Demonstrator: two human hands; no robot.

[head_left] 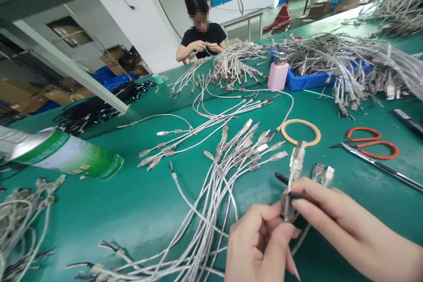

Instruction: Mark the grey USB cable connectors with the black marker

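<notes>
Left hand (261, 246), bottom edge cropped

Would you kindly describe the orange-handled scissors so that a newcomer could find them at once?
Start at the green table and go to its right side, just past the flat yellow ring. The scissors lie there, beyond the right hand. Their two orange loop handles are the only bright orange among grey cables.

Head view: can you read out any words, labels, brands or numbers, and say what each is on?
None can be read.
Green and white labelled metal can lying on its side: print on the label, too blurred to read.
Pink plastic dispenser bottle: no text visible.
Clear plastic cable connector held by left hand and right hand: no marking legible.
</notes>
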